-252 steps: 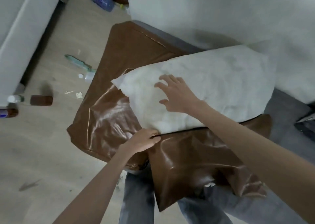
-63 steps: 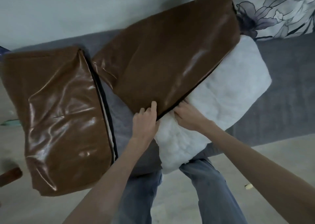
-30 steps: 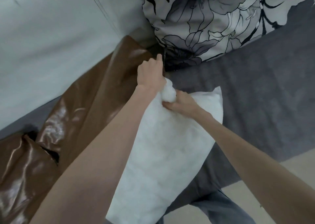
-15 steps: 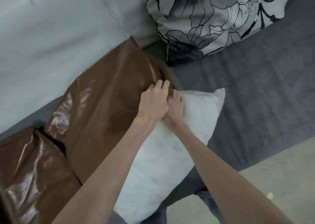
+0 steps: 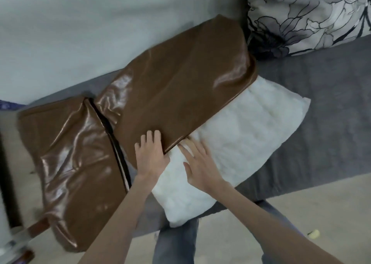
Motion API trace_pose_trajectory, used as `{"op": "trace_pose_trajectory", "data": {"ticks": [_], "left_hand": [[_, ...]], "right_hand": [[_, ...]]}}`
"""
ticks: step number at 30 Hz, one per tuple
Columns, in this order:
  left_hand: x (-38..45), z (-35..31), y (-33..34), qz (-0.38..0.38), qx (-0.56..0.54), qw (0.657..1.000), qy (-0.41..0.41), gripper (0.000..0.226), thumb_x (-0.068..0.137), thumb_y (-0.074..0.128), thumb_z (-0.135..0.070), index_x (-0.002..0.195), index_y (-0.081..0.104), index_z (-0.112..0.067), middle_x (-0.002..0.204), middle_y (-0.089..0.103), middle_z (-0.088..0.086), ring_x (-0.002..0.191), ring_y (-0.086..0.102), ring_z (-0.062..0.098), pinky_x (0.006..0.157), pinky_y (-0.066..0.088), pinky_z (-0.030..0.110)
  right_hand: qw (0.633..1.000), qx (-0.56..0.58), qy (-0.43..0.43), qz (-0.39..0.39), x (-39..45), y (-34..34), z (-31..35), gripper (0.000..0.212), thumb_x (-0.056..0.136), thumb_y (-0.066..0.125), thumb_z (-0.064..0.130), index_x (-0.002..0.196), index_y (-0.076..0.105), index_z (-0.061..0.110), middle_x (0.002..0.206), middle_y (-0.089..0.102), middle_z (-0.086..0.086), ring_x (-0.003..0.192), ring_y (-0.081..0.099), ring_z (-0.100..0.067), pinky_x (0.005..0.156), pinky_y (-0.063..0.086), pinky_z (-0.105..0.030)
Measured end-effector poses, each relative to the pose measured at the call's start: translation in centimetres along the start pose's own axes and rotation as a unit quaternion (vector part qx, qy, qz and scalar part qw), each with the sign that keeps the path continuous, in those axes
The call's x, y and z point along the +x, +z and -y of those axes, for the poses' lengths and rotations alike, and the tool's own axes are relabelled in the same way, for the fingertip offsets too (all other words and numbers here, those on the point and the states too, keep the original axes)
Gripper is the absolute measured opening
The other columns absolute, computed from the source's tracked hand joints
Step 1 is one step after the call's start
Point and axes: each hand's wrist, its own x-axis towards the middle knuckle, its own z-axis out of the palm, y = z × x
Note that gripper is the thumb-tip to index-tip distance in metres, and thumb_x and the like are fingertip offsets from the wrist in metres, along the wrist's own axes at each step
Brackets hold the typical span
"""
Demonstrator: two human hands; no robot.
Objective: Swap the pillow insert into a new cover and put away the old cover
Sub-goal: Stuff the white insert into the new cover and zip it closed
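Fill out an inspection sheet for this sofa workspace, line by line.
Surface: grey sofa seat.
Job's things: brown cover lies over part of the white pillow insert; the rest shows bare.
Clutter: second brown cushion at left; floral cushion at the back; yellow scrap on the floor.
Grips: left hand flat on the cover's edge; right hand flat on the insert, fingers spread.
Cables: nothing seen.
Surroundings: pale backrest; the person's jeans below.

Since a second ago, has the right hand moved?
Yes. The right hand was close by the floral cushion; now it lies flat on the white insert, farther from it, toward the front edge of the sofa seat.
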Motion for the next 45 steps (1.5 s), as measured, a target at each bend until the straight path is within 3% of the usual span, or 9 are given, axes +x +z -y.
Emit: {"op": "trace_pose_trajectory", "data": {"ticks": [8,10,12,14,19,25,33,40,45], "left_hand": [[-4.7,4.1,6.3,0.027,-0.134,0.991,0.002,0.035,0.092,0.053,-0.014,0.126,0.053,-0.014,0.104,0.062,0.007,0.093,0.061,0.028,0.068,0.050,0.037],[-7.2,2.8,6.9,0.016,-0.171,0.984,0.047,0.026,0.078,0.062,-0.002,0.102,0.064,-0.012,0.078,0.062,0.006,0.068,0.063,0.027,0.051,0.042,0.032],[-9.2,1.9,7.3,0.024,-0.178,0.982,0.063,0.019,0.075,0.065,-0.005,0.092,0.063,-0.013,0.071,0.059,0.004,0.057,0.060,0.026,0.047,0.036,0.030],[-9.2,2.4,7.9,0.047,-0.188,0.980,0.032,0.016,0.086,0.054,-0.012,0.101,0.059,-0.015,0.083,0.058,0.003,0.064,0.060,0.027,0.051,0.035,0.030],[-7.2,4.9,7.2,-0.017,-0.218,0.975,0.028,0.010,0.083,0.060,-0.017,0.088,0.054,-0.012,0.074,0.053,0.002,0.056,0.057,0.026,0.046,0.032,0.028],[-7.8,6.8,9.5,0.004,-0.335,0.928,-0.161,0.035,0.084,0.067,-0.032,0.091,0.038,-0.015,0.089,0.048,0.002,0.064,0.053,0.022,0.049,0.032,0.029],[-6.5,5.7,8.5,-0.013,-0.455,0.874,-0.168,0.031,0.087,0.050,0.001,0.115,0.047,-0.012,0.113,0.045,0.012,0.089,0.050,0.024,0.079,0.045,0.029],[-3.9,5.4,-6.9,-0.136,-0.412,0.900,-0.038,0.015,0.081,0.054,-0.005,0.089,0.050,-0.016,0.089,0.049,0.000,0.075,0.050,0.022,0.069,0.046,0.041],[0.1,3.4,-24.2,-0.265,-0.433,0.861,-0.020,0.009,0.074,0.064,-0.010,0.082,0.062,-0.013,0.085,0.060,0.000,0.075,0.055,0.015,0.071,0.046,0.032]], "right_hand": [[0.988,-0.130,0.033,0.071,4.9,6.6,-0.6,0.047,0.090,0.027,0.029,0.114,0.064,0.013,0.113,0.066,-0.009,0.120,0.050,-0.030,0.117,0.016,-0.046],[0.986,0.054,0.143,0.063,6.2,6.7,-1.0,0.041,0.096,0.034,0.034,0.116,0.059,0.009,0.109,0.064,-0.009,0.107,0.055,-0.027,0.099,0.040,-0.029],[0.881,0.341,0.324,0.040,6.3,5.8,-0.5,0.036,0.101,0.033,0.038,0.105,0.056,0.011,0.098,0.058,-0.004,0.086,0.053,-0.021,0.067,0.050,-0.027],[0.857,0.356,0.364,0.078,6.2,5.4,0.0,0.037,0.102,0.033,0.037,0.106,0.056,0.008,0.105,0.058,-0.005,0.093,0.054,-0.025,0.074,0.051,-0.027],[0.997,-0.043,0.051,0.046,2.8,4.6,1.1,0.031,0.086,0.047,0.013,0.099,0.066,-0.007,0.104,0.067,-0.023,0.109,0.059,-0.039,0.103,0.033,-0.043],[0.976,-0.189,-0.060,0.086,-7.0,5.7,-0.8,0.097,0.065,0.057,0.005,0.152,0.013,0.012,0.160,0.005,-0.015,0.148,0.002,-0.031,0.116,0.012,-0.060],[0.923,-0.332,-0.155,0.118,-3.8,6.4,-2.0,0.096,0.061,0.069,0.016,0.147,0.026,0.026,0.149,0.029,-0.028,0.141,0.026,-0.038,0.108,0.020,-0.064],[0.994,-0.059,-0.078,-0.039,-0.2,-5.8,1.2,0.078,0.050,0.067,-0.011,0.123,0.060,0.015,0.114,0.065,-0.010,0.084,0.067,-0.031,0.057,0.049,-0.033],[0.935,0.296,0.048,-0.191,1.7,-18.9,5.0,0.039,0.078,0.056,-0.011,0.105,0.068,0.015,0.093,0.065,0.016,0.085,0.059,0.005,0.077,0.049,-0.018]]}}
